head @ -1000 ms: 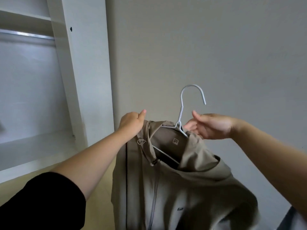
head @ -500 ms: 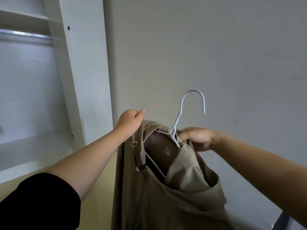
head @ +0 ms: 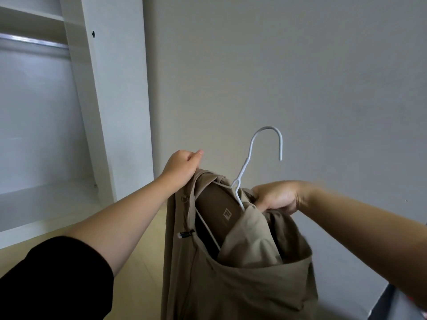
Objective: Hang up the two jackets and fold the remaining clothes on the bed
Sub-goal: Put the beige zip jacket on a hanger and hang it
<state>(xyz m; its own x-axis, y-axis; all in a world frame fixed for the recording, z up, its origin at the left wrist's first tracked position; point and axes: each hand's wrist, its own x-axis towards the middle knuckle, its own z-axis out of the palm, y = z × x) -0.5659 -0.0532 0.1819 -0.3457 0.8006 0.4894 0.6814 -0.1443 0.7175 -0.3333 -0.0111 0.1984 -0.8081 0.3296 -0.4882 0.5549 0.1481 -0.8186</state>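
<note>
A beige hooded jacket (head: 235, 280) hangs in the air in front of me, with a white wire hanger (head: 250, 158) inside its neck and the hook sticking up. My left hand (head: 181, 168) grips the jacket's left shoulder edge at the top. My right hand (head: 276, 196) grips the collar fabric on the right side, just beside the hanger's neck. The hanger's lower bar is partly hidden inside the jacket. The bed and the other clothes are out of view.
An open white wardrobe (head: 108, 107) stands on the left, with a metal rail (head: 32, 41) near its top and a shelf (head: 44, 204) below. A plain grey wall (head: 288, 77) lies straight ahead. Pale wooden floor (head: 138, 269) shows beneath the jacket.
My right hand has dropped from beside the hanger's neck and closed on the collar fabric. The jacket's right side has sagged and bunched. My left hand has kept its hold.
</note>
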